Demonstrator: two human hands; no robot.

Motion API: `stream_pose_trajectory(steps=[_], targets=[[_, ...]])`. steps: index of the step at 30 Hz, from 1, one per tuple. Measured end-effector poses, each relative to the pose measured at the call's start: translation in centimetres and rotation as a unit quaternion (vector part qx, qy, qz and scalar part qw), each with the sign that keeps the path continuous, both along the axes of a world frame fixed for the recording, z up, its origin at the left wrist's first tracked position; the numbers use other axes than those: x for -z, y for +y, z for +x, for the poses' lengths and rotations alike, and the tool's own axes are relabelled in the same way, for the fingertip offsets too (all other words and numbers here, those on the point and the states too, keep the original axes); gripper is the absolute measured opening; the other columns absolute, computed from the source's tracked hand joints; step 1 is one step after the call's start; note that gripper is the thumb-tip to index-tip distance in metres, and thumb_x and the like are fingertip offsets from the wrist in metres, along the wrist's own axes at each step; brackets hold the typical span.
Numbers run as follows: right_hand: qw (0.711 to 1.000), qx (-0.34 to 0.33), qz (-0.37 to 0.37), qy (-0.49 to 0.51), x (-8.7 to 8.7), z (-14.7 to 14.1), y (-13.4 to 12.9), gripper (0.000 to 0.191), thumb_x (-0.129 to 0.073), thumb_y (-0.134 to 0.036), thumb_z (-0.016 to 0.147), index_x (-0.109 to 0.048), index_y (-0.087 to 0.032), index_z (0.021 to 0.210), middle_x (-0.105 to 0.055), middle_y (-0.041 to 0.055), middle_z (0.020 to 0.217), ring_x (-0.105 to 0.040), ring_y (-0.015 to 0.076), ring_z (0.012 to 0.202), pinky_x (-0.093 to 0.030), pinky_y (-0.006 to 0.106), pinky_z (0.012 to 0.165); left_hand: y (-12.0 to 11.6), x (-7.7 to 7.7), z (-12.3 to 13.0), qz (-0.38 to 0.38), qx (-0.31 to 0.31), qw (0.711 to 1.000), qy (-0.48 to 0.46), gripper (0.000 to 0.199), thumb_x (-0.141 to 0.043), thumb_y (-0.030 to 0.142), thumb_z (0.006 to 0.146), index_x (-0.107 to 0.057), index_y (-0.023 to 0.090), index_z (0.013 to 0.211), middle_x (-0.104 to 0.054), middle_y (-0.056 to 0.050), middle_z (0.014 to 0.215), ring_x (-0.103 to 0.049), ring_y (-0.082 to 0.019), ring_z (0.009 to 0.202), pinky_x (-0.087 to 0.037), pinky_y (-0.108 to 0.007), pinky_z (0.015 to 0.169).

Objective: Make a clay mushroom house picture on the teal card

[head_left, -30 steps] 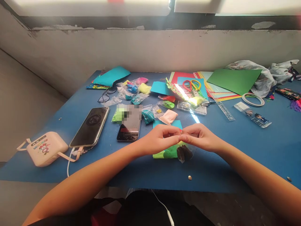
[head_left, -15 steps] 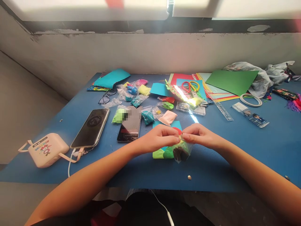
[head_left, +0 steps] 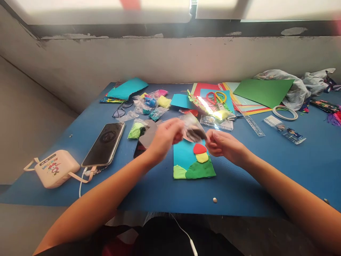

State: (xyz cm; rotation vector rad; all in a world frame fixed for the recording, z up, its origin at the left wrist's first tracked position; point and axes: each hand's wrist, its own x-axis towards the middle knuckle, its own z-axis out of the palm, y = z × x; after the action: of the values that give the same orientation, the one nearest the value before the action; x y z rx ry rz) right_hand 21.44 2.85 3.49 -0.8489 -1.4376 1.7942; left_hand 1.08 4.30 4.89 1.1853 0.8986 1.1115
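A small clear plastic bag (head_left: 194, 125) with dark brown clay in it is stretched between my hands, blurred by motion. My left hand (head_left: 168, 138) pinches the bag's left side. On the other side, my right hand (head_left: 226, 145) has closed fingers at the lower right corner, by the dark clay (head_left: 195, 134). Just below lies a blue card (head_left: 183, 154) bearing clay shapes: a dark green hill (head_left: 201, 168), a light green hill (head_left: 180, 172), a red cap shape (head_left: 199, 149) and a yellow piece (head_left: 202, 157) under it.
Several bagged clays, including a lime green one (head_left: 136, 130), lie behind my left hand. A phone (head_left: 103, 144) and a pink case (head_left: 57, 169) are at the left. Scissors (head_left: 216, 97), a ruler (head_left: 253, 125), a tape roll (head_left: 285, 113) and green paper (head_left: 263, 91) sit farther back.
Both hands have lifted the bag up and away from me, and the left has moved leftward. The clay shapes on the blue card have come into view.
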Motion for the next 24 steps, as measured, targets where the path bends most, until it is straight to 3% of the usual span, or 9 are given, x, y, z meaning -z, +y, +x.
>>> stream_pose_trajectory(steps=[2,3,8,10,14,20,24], targets=[[0.999,0.039,0.013,-0.002,0.2,-0.1,0.1,0.037,-0.072,-0.05,0.076,-0.052,-0.019,0.081,-0.039,-0.0064,0.064,-0.034,0.0056,0.05,-0.023,0.02,0.043,1.4,-0.6,-0.8,-0.044,-0.133,0.988,-0.071,0.025,-0.043,0.015,0.08,-0.037,0.019,0.057,-0.033,0.006,0.049,-0.031,-0.006,0.042,-0.025,-0.018,0.042],[0.998,0.047,0.025,-0.014,0.3,-0.1,0.2,0.032,-0.071,-0.045,0.078,-0.053,-0.02,0.085,-0.043,-0.0058,0.066,-0.039,0.0064,0.051,-0.028,0.021,0.044,2.1,-1.0,-1.2,-0.073,-0.162,0.98,-0.094,0.025,-0.039,0.013,0.082,-0.038,0.018,0.057,-0.035,0.005,0.048,-0.033,-0.006,0.041,-0.027,-0.017,0.042],[0.995,0.041,0.069,-0.062,1.1,-0.4,0.3,0.017,-0.06,-0.031,0.086,-0.053,-0.02,0.098,-0.058,-0.0019,0.076,-0.052,0.0074,0.051,-0.042,0.023,0.047,4.3,-2.0,-2.9,-0.152,-0.209,0.961,-0.095,0.031,-0.03,0.027,0.093,-0.052,0.015,0.074,-0.054,-0.002,0.057,-0.052,-0.011,0.047,-0.039,-0.018,0.045],[0.993,0.058,0.074,-0.068,1.2,-0.4,0.2,0.016,-0.057,-0.028,0.086,-0.054,-0.019,0.1,-0.058,-0.0018,0.077,-0.05,0.0064,0.049,-0.041,0.022,0.044,4.3,-1.5,-2.8,-0.144,-0.174,0.972,-0.057,0.029,-0.034,0.027,0.09,-0.054,0.014,0.074,-0.054,-0.002,0.057,-0.052,-0.01,0.046,-0.04,-0.018,0.045],[0.987,0.108,0.098,-0.066,1.1,-0.2,0.3,0.016,-0.058,-0.022,0.084,-0.059,-0.018,0.099,-0.056,-0.0023,0.078,-0.05,0.0052,0.053,-0.045,0.022,0.049,2.8,0.0,-1.5,-0.085,-0.02,0.995,0.037,0.018,-0.045,0.022,0.077,-0.053,0.015,0.062,-0.048,0.002,0.05,-0.045,-0.007,0.042,-0.036,-0.017,0.044],[0.982,0.101,0.142,-0.077,1.5,0.0,0.7,0.018,-0.067,-0.028,0.081,-0.062,-0.019,0.097,-0.069,0.0073,0.101,-0.069,0.0179,0.094,-0.058,0.034,0.08,-0.4,0.7,0.6,-0.092,0.147,0.981,0.093,0.024,-0.05,0.025,0.077,-0.06,0.013,0.059,-0.053,0.0,0.047,-0.047,-0.009,0.042,-0.037,-0.02,0.045],[0.962,0.134,0.201,-0.128,1.9,-0.2,0.2,0.017,-0.064,-0.032,0.086,-0.063,-0.018,0.095,-0.073,0.0076,0.099,-0.073,0.0187,0.085,-0.062,0.035,0.077,-1.5,0.5,1.0,-0.085,0.206,0.967,0.12,0.027,-0.048,0.029,0.081,-0.057,0.015,0.061,-0.051,0.002,0.048,-0.047,-0.008,0.045,-0.036,-0.019,0.047]])
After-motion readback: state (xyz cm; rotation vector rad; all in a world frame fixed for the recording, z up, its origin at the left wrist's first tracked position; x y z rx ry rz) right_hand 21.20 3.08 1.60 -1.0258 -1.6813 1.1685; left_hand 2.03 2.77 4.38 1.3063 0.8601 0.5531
